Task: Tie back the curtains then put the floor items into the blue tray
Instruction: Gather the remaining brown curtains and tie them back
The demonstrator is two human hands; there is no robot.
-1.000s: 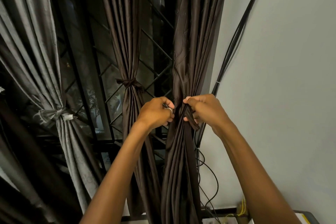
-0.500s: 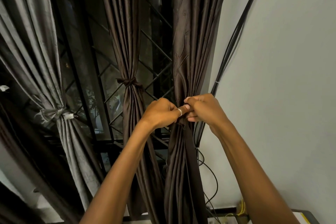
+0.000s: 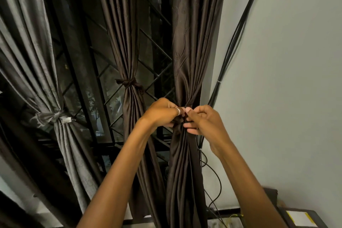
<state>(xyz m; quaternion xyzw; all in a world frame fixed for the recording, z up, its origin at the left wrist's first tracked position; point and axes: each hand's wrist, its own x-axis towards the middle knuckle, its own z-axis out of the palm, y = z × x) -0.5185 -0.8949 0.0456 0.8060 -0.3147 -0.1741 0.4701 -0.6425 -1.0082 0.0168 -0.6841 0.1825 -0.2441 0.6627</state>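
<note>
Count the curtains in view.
3: grey curtain, left, tied; middle brown curtain, tied; right brown curtain, gripped by left hand and right hand. Dark fabric lower left may be another.

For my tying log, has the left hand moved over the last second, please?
Yes. The left hand has shifted right, away from the tied middle curtain, onto the rightmost curtain, meeting the right hand.

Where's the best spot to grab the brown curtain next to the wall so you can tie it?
Grip the brown curtain at its pinched waist, where the folds are gathered narrow. Come from the front, one hand each side, like the left hand and right hand now.
</note>
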